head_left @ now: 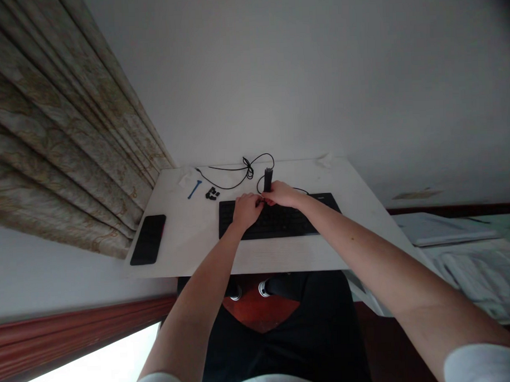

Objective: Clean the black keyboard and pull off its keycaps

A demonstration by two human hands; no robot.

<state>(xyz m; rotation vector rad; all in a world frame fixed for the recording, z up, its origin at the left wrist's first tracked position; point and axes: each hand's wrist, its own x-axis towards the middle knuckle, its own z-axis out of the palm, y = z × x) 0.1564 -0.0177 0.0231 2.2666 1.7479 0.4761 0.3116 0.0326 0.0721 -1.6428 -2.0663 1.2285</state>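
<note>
The left hand (246, 209) and the right hand (281, 194) are coming together over the upper middle of a black keyboard (279, 219), their fingertips almost meeting around a spot near its top edge. The left hand is curving downward with its fingers drawn in, and the right hand is reaching in from the other side, its fingers (266, 199) narrowed toward the same spot. Whatever they may be pinching there is too small and too hidden to make out, so I cannot tell whether either hand is holding anything. A black cylinder (268, 179) is standing upright just beyond the right hand, close to the keyboard's top edge. A thin black cable (248, 170) is lying in loose loops behind the keyboard, with one loop curving near the cylinder. The keyboard is sitting on a white bench (185, 238), and a cluster of small black pieces (212, 193) is lying left of the hands, beside a slim blue tool (194, 188). A black smartphone (148, 239) is lying face up near the bench's left edge, a patterned curtain (56, 136) is hanging along the left, and papers (466, 261) are spread out low on the right
</note>
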